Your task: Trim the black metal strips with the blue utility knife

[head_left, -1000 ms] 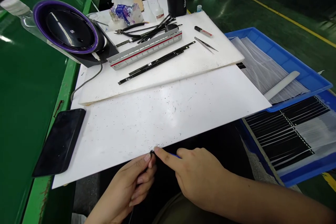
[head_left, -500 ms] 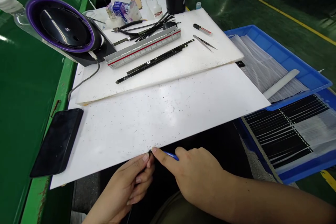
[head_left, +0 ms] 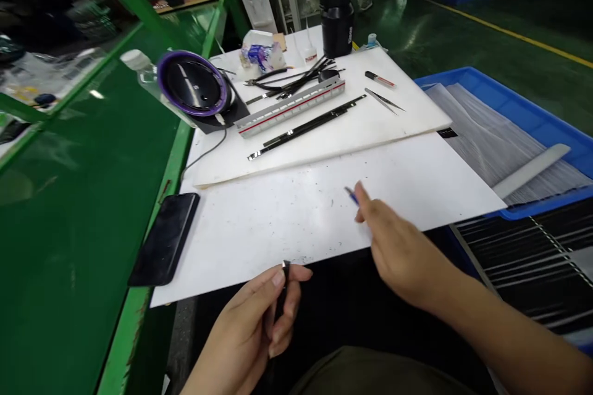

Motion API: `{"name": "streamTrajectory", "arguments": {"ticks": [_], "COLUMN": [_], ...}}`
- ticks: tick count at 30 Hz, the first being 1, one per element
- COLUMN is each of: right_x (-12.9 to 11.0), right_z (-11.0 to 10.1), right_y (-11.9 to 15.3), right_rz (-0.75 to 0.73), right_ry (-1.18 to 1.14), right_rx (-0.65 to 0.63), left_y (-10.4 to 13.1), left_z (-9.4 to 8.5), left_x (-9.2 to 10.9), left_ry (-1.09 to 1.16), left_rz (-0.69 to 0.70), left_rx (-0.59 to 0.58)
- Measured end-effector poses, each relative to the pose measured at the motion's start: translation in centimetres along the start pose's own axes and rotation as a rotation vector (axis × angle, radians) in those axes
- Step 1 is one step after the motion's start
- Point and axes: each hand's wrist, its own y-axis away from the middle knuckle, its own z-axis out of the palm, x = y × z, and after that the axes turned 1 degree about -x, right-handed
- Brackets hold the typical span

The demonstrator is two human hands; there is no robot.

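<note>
At the near edge of the table point(head_left: 231, 241) | left hand point(head_left: 257, 308) pinches a dark strip point(head_left: 286, 268) | farther right, right hand point(head_left: 401, 250) grips a blue tool point(head_left: 353, 197), apart | likely tool work on the strip; next contact wants a steady pinch

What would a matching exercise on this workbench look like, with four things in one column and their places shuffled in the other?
Things:
1. black phone
2. blue tool
3. tweezers
4. small dark piece

Places:
A. on the thick white slab
B. between the fingers of the left hand
C. at the left edge of the white tabletop
D. in the right hand

Right pairs: 1-C, 2-D, 3-A, 4-B
</note>
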Motion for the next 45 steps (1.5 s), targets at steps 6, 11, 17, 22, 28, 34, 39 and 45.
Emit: {"name": "streamTrajectory", "arguments": {"ticks": [6,11,17,22,28,34,39,45], "right_x": [3.6,4.4,3.6,-1.4,-5.8,-2.2,2.5,1.9], "right_z": [0.4,1.3,0.7,-0.7,-1.4,-1.0,0.1,-0.1], "right_y": [-2.6,-2.7,-2.9,-1.5,0.1,-0.2,-1.7,-2.0], "right_rz": [-0.043,-0.038,-0.102,-0.188,-0.032,-0.006,0.090,0.215], "right_ry": [0.382,0.411,0.344,-0.042,-0.716,-0.198,0.119,-0.063], "right_rx": [0.070,0.089,0.193,0.312,0.057,0.287,0.178,0.165], "left_y": [-0.1,-0.1,0.3,0.5,0.4,0.1,-0.5,-0.9], "left_z": [1.6,2.0,2.5,2.8,3.6,2.6,0.1,-1.3], "left_x": [1.2,1.2,1.0,0.6,0.5,0.0,-1.1,-2.4], "left_ry": [0.111,0.214,0.205,0.225,0.186,-0.142,-0.235,-0.147], "left_rz": [0.048,0.061,0.053,0.021,0.037,0.080,-0.003,-0.070], "left_rx": [-0.106,-0.155,-0.150,-0.185,-0.181,-0.097,-0.048,-0.024]}}
